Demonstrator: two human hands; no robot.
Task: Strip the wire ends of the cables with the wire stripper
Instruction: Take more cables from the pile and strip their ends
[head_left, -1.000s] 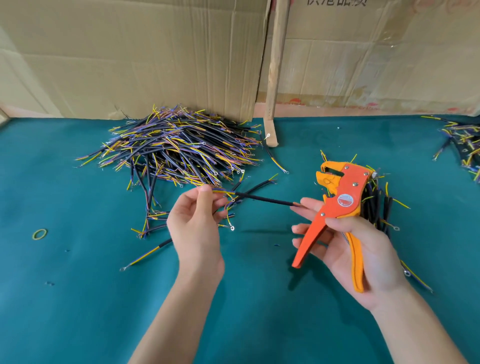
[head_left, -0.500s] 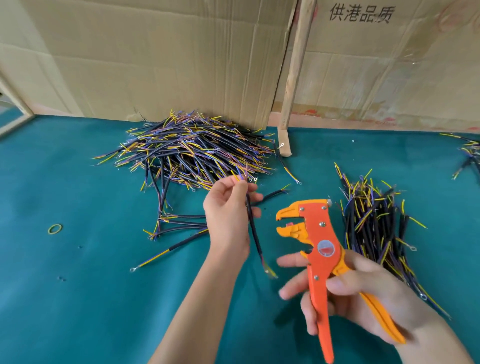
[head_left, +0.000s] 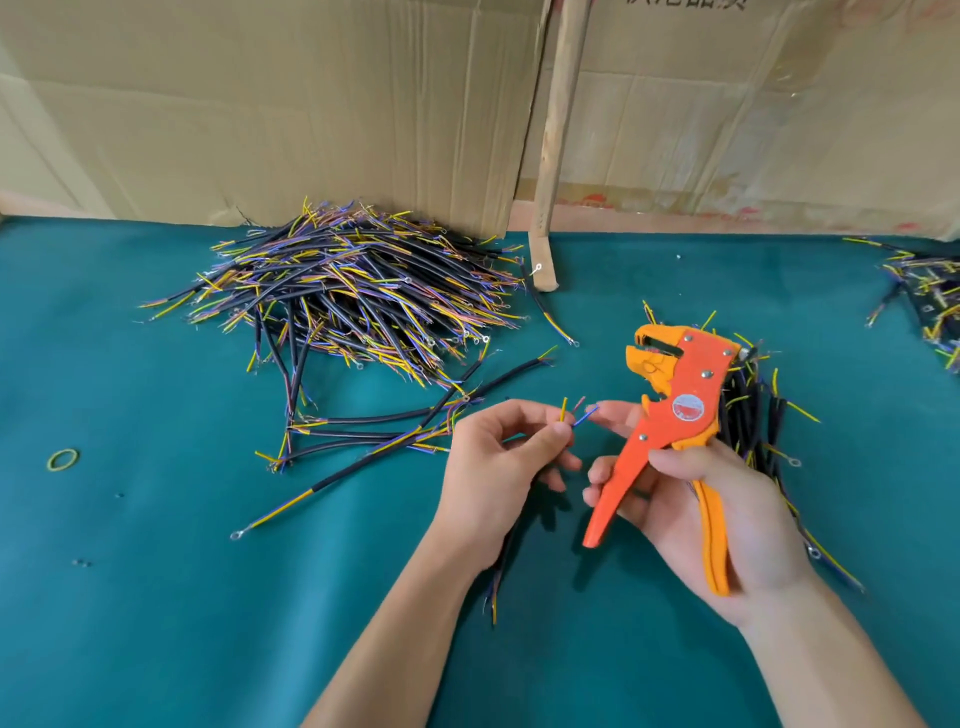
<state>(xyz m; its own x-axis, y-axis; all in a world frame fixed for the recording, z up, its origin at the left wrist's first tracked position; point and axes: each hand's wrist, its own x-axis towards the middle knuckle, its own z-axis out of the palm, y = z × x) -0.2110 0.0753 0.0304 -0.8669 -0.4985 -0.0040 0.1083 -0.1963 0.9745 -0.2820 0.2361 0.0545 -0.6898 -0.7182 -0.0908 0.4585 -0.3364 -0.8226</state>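
Left hand (head_left: 498, 462), centre of frame, pinches one black-sheathed cable (head_left: 506, 551) between thumb and curled fingers; the sheath runs down behind the palm, and three thin inner wires (yellow, pink, blue) (head_left: 576, 413) fan upward from the fingertips. Right hand (head_left: 696, 509), just right of it, grips the orange-and-yellow plastic wire stripper (head_left: 670, 421) by its two handles, head pointing up and left; handles spread, stripper mouth appears open, nothing in it. Wire tips sit near the stripper's lower body, apart from its mouth. Judgement: step in hand is presenting the cable end to the tool; no wire yet seated. Next move calls for bringing the fanned tips level with the mouth at upper right of the hands, feeding them in to an even depth, then squeezing the handles; loose fanned ends may need aligning first. Behind the right hand, a bundle of black cables with yellow ends (head_left: 753, 410) lies on the teal cloth table cover (head_left: 156, 597). Upper left of frame: a large heap of black cables with yellow and purple ends (head_left: 353, 291), strays trailing toward the hands. Far left: a yellow-green rubber band (head_left: 63, 460). Top: brown cardboard sheets (head_left: 260, 104) and a wooden stick (head_left: 558, 140) leaning.
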